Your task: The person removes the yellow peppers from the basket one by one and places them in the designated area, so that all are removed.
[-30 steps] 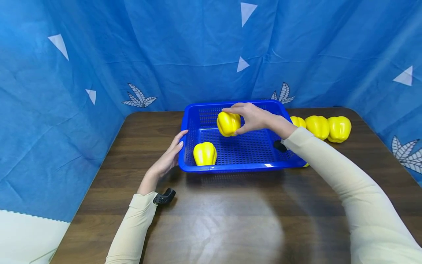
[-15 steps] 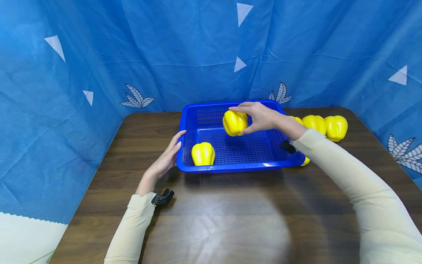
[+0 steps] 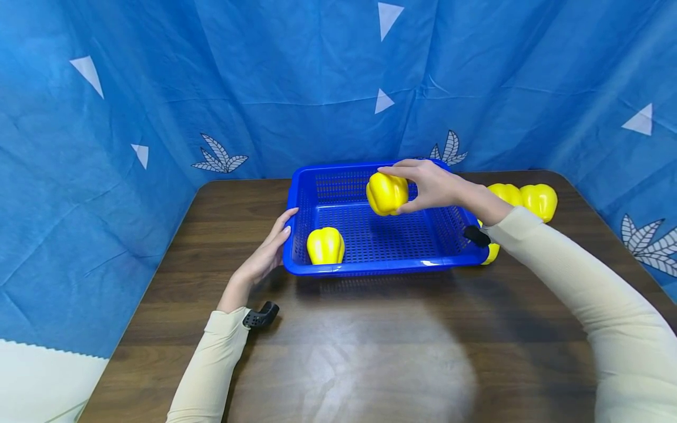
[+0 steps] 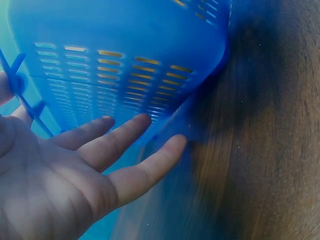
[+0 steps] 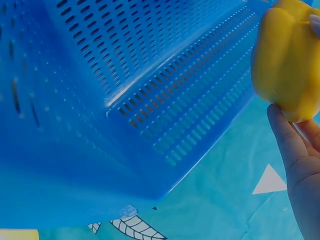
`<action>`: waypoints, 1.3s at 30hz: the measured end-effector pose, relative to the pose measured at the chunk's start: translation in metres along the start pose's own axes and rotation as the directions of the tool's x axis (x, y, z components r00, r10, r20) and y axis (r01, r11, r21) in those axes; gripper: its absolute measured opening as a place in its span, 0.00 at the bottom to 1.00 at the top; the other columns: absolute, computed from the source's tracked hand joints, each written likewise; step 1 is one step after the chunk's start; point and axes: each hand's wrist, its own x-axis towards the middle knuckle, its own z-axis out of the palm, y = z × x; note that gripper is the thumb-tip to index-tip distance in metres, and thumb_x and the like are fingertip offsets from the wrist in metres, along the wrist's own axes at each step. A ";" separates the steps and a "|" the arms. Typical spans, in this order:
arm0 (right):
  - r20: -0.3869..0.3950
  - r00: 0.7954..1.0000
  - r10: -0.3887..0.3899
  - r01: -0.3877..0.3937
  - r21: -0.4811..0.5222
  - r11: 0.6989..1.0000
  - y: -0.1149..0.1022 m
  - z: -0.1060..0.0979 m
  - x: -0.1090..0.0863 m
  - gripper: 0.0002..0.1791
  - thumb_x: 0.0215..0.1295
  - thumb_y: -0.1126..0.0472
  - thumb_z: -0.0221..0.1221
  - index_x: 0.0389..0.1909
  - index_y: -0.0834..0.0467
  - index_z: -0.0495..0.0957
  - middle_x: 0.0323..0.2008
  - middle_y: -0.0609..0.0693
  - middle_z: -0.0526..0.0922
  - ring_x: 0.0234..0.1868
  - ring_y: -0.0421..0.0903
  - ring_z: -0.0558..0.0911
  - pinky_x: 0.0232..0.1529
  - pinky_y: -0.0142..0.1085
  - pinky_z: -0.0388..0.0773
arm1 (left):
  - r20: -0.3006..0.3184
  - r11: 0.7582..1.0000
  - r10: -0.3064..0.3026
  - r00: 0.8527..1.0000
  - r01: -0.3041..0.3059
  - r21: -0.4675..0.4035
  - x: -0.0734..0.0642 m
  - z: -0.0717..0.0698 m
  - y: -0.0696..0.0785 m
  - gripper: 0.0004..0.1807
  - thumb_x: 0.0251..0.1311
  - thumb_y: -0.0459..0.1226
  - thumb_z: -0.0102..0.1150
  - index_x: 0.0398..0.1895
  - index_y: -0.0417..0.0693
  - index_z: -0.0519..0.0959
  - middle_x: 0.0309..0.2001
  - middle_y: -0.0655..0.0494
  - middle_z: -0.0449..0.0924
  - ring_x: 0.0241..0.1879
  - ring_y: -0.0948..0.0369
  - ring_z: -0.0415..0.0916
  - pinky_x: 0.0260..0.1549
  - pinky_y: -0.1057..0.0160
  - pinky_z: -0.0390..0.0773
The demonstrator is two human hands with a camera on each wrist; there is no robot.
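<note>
And on the left, my left hand (image 3: 263, 257) hasn't budged, fingers stretched out along the blue basket (image 3: 370, 268), thumb at its rim; the seated pepper (image 3: 325, 247) stays in the near-left corner; now my right hand (image 3: 435, 184) has slid rightward, thumb and fingers pinching the held pepper (image 3: 387, 194) over the basket, forearm reaching across beside the outside peppers (image 3: 539, 201)
</note>
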 end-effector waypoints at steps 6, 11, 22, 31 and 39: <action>-0.008 1.000 -0.006 0.006 0.000 1.000 0.003 -0.002 -0.005 0.44 0.44 0.54 0.72 0.65 0.56 0.66 0.57 0.60 0.74 0.52 0.55 0.76 0.48 0.48 0.80 | -0.006 1.000 -0.002 1.000 0.002 -0.002 -0.002 0.001 0.000 0.27 0.71 0.54 0.27 0.71 0.77 0.40 0.75 0.54 0.35 0.69 0.38 0.53 0.55 0.37 0.70; -0.022 1.000 -0.006 0.006 0.009 1.000 0.006 -0.005 -0.011 0.44 0.44 0.56 0.72 0.65 0.58 0.66 0.57 0.61 0.74 0.50 0.54 0.77 0.46 0.46 0.82 | 0.000 1.000 -0.002 1.000 0.002 0.001 -0.001 0.002 0.000 0.26 0.71 0.54 0.27 0.70 0.78 0.40 0.75 0.54 0.35 0.68 0.38 0.54 0.54 0.38 0.72; -0.067 0.998 -0.019 0.019 -0.007 1.000 0.011 -0.010 -0.023 0.44 0.43 0.57 0.73 0.65 0.59 0.66 0.56 0.61 0.75 0.46 0.52 0.78 0.42 0.43 0.81 | 0.010 1.000 0.008 1.000 -0.008 -0.006 -0.002 0.001 0.001 0.26 0.71 0.53 0.26 0.71 0.76 0.40 0.75 0.52 0.35 0.67 0.37 0.55 0.53 0.39 0.74; -0.104 0.994 -0.031 0.028 -0.028 0.999 0.013 -0.012 -0.033 0.44 0.42 0.57 0.73 0.64 0.59 0.67 0.55 0.61 0.76 0.48 0.53 0.78 0.41 0.44 0.81 | 0.002 1.000 -0.005 1.000 0.005 -0.008 -0.004 0.003 0.001 0.26 0.71 0.53 0.26 0.71 0.76 0.40 0.75 0.53 0.35 0.67 0.37 0.55 0.53 0.39 0.74; -0.116 0.993 -0.007 0.006 -0.010 1.000 0.015 -0.022 -0.041 0.45 0.43 0.58 0.73 0.65 0.59 0.66 0.55 0.61 0.76 0.48 0.54 0.78 0.44 0.49 0.82 | -0.004 1.000 -0.005 1.000 0.005 -0.006 -0.003 0.003 0.002 0.26 0.71 0.53 0.27 0.71 0.77 0.40 0.75 0.53 0.35 0.68 0.37 0.54 0.54 0.38 0.72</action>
